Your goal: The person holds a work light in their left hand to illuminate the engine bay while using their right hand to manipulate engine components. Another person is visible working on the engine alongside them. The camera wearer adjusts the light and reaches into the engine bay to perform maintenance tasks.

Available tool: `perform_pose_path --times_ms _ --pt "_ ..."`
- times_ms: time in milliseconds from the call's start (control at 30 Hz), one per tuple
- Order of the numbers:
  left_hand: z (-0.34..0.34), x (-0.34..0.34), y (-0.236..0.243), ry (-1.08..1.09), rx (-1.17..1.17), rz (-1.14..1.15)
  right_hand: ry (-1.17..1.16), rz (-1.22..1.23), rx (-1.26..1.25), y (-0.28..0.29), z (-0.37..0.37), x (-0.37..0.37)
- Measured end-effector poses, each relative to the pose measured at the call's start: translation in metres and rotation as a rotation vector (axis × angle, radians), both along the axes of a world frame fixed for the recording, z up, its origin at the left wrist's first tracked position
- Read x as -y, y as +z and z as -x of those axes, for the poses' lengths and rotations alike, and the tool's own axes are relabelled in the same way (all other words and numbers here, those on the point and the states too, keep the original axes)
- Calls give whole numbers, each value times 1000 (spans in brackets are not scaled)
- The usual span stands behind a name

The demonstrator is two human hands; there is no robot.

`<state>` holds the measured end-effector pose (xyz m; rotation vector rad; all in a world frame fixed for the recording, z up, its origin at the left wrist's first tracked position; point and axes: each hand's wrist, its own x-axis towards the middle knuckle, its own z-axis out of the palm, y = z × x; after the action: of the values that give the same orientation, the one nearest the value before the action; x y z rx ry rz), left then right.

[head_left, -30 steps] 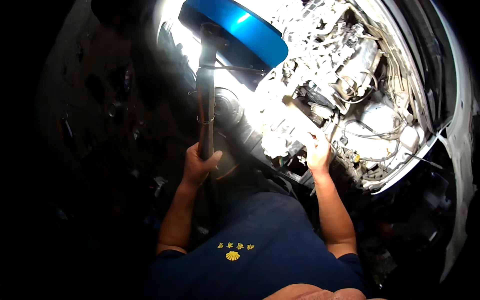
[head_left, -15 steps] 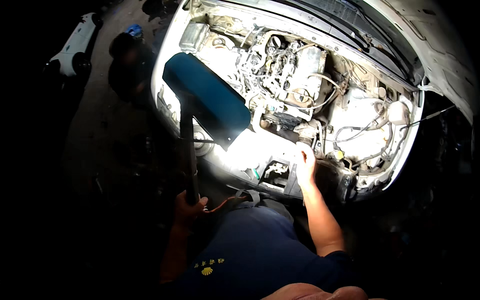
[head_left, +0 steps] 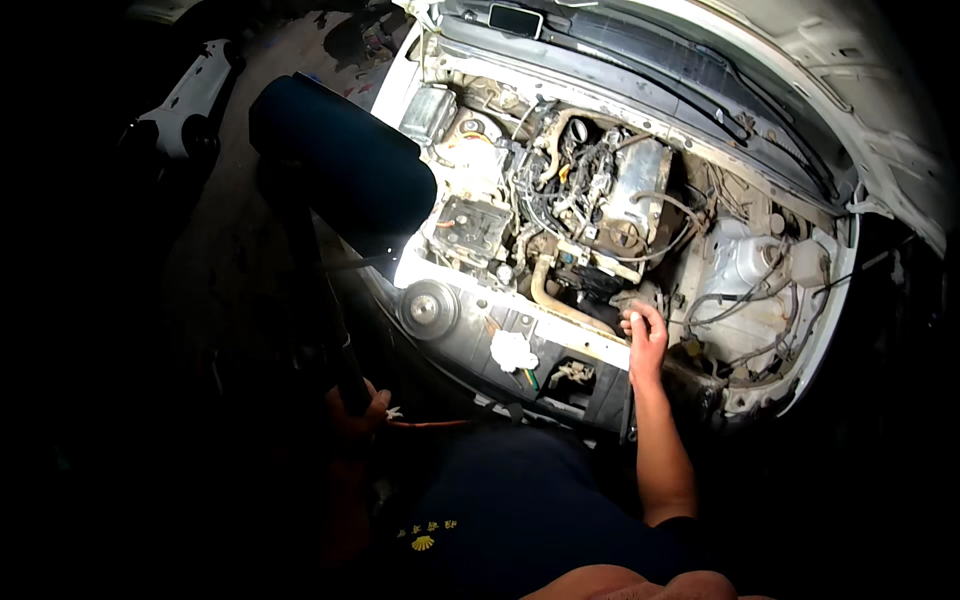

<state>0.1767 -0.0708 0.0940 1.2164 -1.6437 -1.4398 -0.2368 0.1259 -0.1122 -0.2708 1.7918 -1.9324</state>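
My left hand [head_left: 358,408] is closed around the dark handle of a work lamp [head_left: 345,165]. The lamp's wide, dark blue head hangs over the left front of a white car's engine bay, its light falling on the engine [head_left: 600,200]. My right hand [head_left: 648,338] is at the front edge of the bay, just right of a pale hose [head_left: 550,290]. Its fingers are curled together, and anything between them is too small or hidden to make out. An orange cord [head_left: 430,424] runs beside my left hand.
A round grey pulley-like disc [head_left: 428,308] and a crumpled white cloth or tissue [head_left: 514,351] lie on the front panel. The raised hood [head_left: 830,80] hangs over the far right. A phone [head_left: 516,20] rests below the windshield. Another white car [head_left: 185,105] stands far left.
The lamp has swung left and away from the front panel, uncovering the disc, the battery area and the white cloth. My right hand has shifted slightly right in view, fingers more curled.
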Motion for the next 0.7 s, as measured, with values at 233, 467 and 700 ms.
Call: perform_pose_path --times_ms 233,467,700 --pt "11 64 6 2 -35 -129 -27 43 -212 45 53 80" --pt "55 119 -10 -123 -33 -259 -47 -42 -403 93 98 134" --pt "104 147 -35 -278 25 -220 -120 -449 -765 109 193 124"
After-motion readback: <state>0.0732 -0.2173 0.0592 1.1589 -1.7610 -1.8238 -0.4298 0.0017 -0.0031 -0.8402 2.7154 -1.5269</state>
